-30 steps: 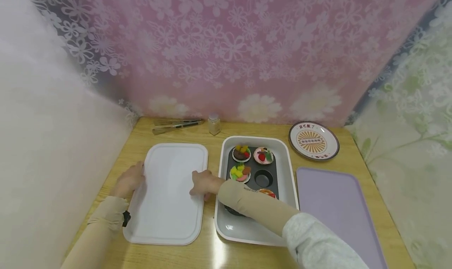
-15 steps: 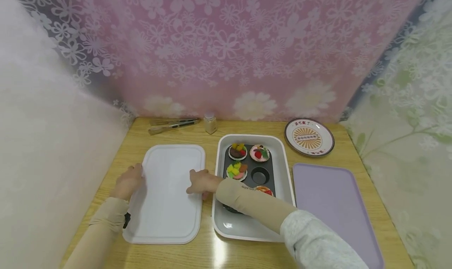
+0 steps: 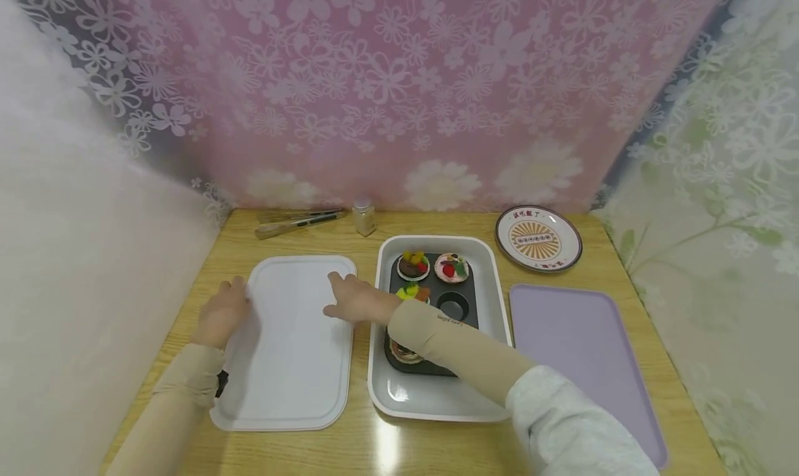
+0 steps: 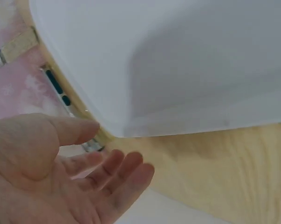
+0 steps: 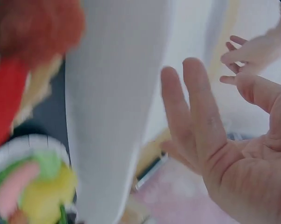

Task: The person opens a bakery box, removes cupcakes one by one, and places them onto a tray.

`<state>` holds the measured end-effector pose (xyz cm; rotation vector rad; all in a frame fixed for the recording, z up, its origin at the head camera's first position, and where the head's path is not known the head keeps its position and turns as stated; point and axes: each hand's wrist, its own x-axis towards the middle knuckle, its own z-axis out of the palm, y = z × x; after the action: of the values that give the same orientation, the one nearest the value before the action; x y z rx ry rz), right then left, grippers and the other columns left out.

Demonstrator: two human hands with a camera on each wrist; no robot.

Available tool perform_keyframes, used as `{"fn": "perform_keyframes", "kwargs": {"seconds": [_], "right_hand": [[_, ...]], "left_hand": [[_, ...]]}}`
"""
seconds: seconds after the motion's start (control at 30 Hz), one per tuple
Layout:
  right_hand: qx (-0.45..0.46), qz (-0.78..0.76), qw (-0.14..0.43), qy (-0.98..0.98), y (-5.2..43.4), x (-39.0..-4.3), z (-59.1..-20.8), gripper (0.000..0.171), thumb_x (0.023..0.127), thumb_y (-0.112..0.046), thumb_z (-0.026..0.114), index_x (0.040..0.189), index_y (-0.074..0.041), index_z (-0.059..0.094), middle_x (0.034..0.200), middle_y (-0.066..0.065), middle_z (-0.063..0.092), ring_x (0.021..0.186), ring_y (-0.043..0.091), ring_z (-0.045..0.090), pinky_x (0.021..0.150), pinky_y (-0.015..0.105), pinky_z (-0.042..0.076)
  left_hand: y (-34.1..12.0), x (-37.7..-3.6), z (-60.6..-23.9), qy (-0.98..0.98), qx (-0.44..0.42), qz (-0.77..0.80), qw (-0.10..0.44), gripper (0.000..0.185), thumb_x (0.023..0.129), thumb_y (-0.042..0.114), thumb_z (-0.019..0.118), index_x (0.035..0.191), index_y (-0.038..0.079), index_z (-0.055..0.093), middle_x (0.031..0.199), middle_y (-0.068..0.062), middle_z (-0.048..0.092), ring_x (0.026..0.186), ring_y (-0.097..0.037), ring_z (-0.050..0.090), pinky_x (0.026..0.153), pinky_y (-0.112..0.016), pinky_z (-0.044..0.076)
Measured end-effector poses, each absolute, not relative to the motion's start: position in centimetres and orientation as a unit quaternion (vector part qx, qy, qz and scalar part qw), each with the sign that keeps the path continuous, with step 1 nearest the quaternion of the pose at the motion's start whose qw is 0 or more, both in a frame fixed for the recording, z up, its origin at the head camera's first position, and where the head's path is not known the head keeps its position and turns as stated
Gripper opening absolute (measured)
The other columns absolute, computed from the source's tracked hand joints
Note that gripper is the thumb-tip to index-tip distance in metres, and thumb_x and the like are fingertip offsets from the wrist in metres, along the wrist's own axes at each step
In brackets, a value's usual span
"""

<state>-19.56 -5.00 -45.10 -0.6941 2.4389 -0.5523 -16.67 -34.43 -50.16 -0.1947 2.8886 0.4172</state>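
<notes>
White tray (image 3: 290, 351) (smooth, round-cornered) lies flat, hands (image 3: 222, 313) (image 3: 354, 300) loosely spread near its edges.

A: Kitchen?
B: Kitchen-type food corner, yeah; home or biz, can't tell.
A: B/c?
B: Deep tray (image 3: 437, 401) has a dark muffin tin (image 3: 452, 306) inside, w/ fruit-topped tarts (image 3: 451, 268) in its cups. Patterned plate (image 3: 539, 239) past the deep tray's far right corner, lilac tray (image 3: 580, 358) right of it, white tray (image 3: 293, 344) left. Small jar (image 3: 364, 219) just past its far left corner.
A: Surroundings?
B: Wood-grain table (image 3: 299, 455) under it all. Pink floral backdrop (image 3: 374, 115) behind the deep tray, pale leafy panel (image 3: 699, 254) to its right, mostly plain whitish panel (image 3: 93, 219) to its left, i.e. a booth-like nook.
</notes>
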Motion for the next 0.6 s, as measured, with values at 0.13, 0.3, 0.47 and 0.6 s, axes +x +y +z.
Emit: {"fn": "perform_keyframes", "kwargs": {"seconds": [0.13, 0.3, 0.47, 0.6], "right_hand": [[-0.271, -0.245, 0.252, 0.896, -2.6, -20.8, -42.8, 0.08, 0.108, -0.041, 0.06, 0.169, -0.012, 0.018, 0.17, 0.017, 0.035, 0.156, 0.029, 0.04, 0.125, 0.046, 0.042], [-0.29, -0.292, 0.211, 0.887, 1.4, -22.1, -40.3, 0.083, 0.107, -0.042, 0.06, 0.171, -0.019, 0.012, 0.175, 0.01, 0.026, 0.163, 0.03, 0.027, 0.13, 0.053, 0.033], [-0.285, -0.324, 0.158, 0.888, 6.1, -23.2, -39.1, 0.085, 0.106, -0.045, 0.061, 0.171, -0.024, 0.01, 0.177, 0.005, 0.022, 0.163, 0.03, 0.027, 0.13, 0.054, 0.032], [-0.265, -0.333, 0.147, 0.893, 9.6, -23.9, -39.0, 0.087, 0.104, -0.05, 0.063, 0.17, -0.031, 0.011, 0.174, 0.005, 0.03, 0.148, 0.034, 0.05, 0.114, 0.055, 0.05]], "left_hand": [[-32.2, -18.0, -48.6, 0.985, -0.052, 0.163, 0.037, 0.053, 0.106, 0.015, 0.048, 0.151, -0.01, 0.037, 0.135, -0.041, 0.051, 0.106, -0.059, 0.063, 0.078, -0.066, 0.054], [-27.8, -19.1, -46.1, 0.977, -0.017, 0.214, -0.004, 0.057, 0.108, 0.021, 0.05, 0.158, -0.004, 0.036, 0.135, -0.034, 0.058, 0.105, -0.049, 0.067, 0.078, -0.059, 0.056], [-23.5, -19.9, -44.8, 0.958, 0.01, 0.285, 0.015, 0.057, 0.109, 0.023, 0.051, 0.16, -0.001, 0.036, 0.139, -0.029, 0.061, 0.109, -0.043, 0.07, 0.08, -0.052, 0.059], [-20.7, -20.4, -44.8, 0.935, 0.019, 0.35, 0.052, 0.059, 0.11, 0.027, 0.051, 0.161, 0.003, 0.035, 0.145, -0.027, 0.059, 0.12, -0.043, 0.069, 0.088, -0.051, 0.062]]}}
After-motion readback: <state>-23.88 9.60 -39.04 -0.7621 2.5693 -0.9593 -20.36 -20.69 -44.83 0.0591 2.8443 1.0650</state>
